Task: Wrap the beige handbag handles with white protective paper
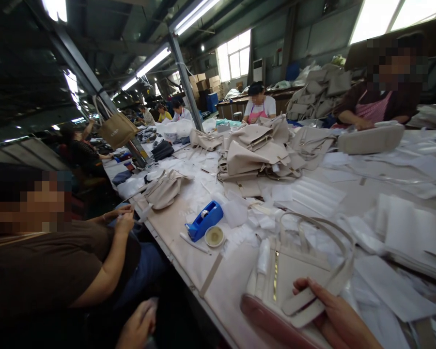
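Your right hand [336, 312] was closed, thumb over fingers, on the strap of a pale beige handbag [305, 264], which lay on the counter [183, 232] just under and beyond that hand. Your left hand [138, 325] hung low, off the counter's near edge, its fingers curled; something pale and blurred showed at them, and whether you gripped it could not be told. A brassy zip [275, 276] ran down the handbag left of your right hand, and the strap looped up beyond your fingers.

Between your two hands, but farther out, sat a blue tape dispenser [205, 220], with a small round roll [214, 236] just beside it. Well beyond your left hand, a tan bag [116, 131] hung at a post, bearing dark lettering too blurred to read. Past the dispenser, a white plastic bag [171, 135] carried faint print, too small to make out. Straight ahead of your right hand, well apart from it, was a heap of beige bags [256, 150]; white sheets [396, 286] were strewn to its right.
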`<state>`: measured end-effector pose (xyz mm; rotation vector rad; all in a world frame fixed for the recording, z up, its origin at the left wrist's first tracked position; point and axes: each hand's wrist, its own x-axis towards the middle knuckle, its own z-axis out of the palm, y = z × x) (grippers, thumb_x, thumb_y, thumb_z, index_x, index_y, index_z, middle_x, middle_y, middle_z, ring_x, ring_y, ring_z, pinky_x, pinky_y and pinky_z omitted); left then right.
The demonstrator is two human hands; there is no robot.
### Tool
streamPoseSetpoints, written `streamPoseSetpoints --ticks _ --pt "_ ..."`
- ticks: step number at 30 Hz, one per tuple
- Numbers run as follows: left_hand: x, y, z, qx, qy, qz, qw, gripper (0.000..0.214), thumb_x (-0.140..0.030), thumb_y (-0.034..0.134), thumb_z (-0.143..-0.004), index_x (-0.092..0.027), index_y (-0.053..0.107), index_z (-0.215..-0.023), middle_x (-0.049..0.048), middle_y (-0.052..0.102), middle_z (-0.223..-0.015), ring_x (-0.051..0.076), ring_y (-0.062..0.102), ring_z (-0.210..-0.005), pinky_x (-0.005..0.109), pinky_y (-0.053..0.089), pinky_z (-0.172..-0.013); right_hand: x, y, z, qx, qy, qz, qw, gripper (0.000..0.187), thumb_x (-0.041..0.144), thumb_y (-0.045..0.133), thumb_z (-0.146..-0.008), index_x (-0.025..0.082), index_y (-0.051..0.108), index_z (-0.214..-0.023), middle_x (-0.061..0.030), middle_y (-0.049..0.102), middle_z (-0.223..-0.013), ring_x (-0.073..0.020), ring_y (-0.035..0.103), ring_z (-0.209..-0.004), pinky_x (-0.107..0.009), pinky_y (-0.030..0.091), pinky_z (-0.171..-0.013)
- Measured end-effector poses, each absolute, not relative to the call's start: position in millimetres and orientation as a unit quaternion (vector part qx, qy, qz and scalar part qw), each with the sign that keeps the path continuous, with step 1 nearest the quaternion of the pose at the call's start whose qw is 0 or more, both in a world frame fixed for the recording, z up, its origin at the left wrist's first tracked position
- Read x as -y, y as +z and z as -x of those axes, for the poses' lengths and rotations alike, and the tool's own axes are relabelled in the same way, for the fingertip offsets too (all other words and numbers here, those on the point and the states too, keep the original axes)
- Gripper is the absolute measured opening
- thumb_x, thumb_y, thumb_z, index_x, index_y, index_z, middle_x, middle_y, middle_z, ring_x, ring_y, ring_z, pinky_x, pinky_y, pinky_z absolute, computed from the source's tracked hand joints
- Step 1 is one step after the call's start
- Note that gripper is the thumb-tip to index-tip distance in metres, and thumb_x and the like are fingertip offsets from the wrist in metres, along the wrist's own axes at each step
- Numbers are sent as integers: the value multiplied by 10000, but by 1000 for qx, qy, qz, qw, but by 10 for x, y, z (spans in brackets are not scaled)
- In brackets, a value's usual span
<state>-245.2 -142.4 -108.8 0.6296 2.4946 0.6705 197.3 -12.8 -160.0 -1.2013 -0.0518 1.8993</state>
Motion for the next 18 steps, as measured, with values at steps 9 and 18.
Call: streamPoseSetpoints --ticks 9,18 --pt "-428 -1930 1280 -742 41 -630 225 307 -210 626 -806 -153 645 -1106 133 669 -1173 248 600 -1140 323 432 -1014 144 -1618 -1956 21 758 491 429 296 336 850 -669 160 713 -863 -9 731 -841 -176 688 -779 -262 609 -708" --pt "-554 -1952 1268 -737 -31 -647 193 207 -87 498 -828 -153 670 -920 127 653 -1082 230 603 -1070 309 443 -944 77 -1654 -1909 8 765 492 416 341 408 874 -604 154 717 -768 -32 705 -682 -193 665 -639 -290 576 -642"
